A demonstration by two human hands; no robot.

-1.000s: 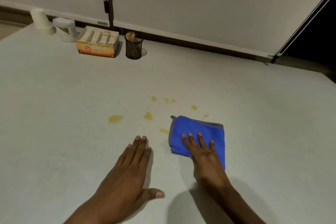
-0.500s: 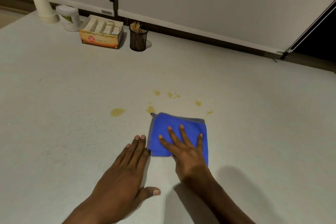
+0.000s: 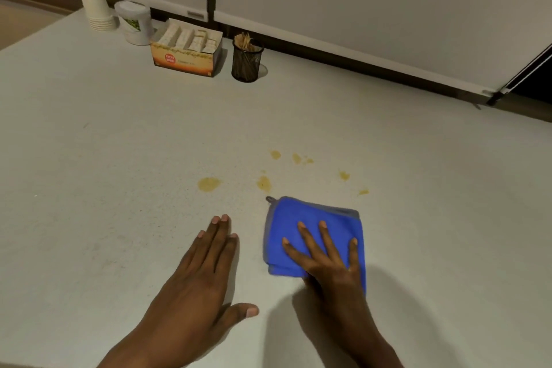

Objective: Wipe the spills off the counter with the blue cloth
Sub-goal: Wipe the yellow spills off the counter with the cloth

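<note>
Head view, looking down on my two hands at work on the pale counter (image 3: 89, 158). Far left along the back edge stand a stack of paper cups (image 3: 97, 7), a white tub (image 3: 134, 22), an open carton of sachets (image 3: 186, 52) and a black mesh holder of sticks (image 3: 247, 60), all well apart from the mess. My left hand (image 3: 197, 284) lies flat on the bare counter, fingers together and thumb splayed, holding nothing. Beyond it sits the largest yellow spill (image 3: 209, 184), untouched. Next comes a second blot (image 3: 264, 183), just past the cloth's far corner, then a scatter of small drops (image 3: 295, 158) further back and two more (image 3: 344, 175) to the right. My right hand (image 3: 331, 260) presses palm-down with fingers spread on the folded blue cloth (image 3: 304, 218), which lies flat on the counter just beside the left hand and short of every stain. By my reckoning the job is barely begun: each visible spill shows its full colour, and the cloth has yet to cover any of them. What is left is the whole row of marks, from the big blot on the left to the faint drop on the right.
</note>
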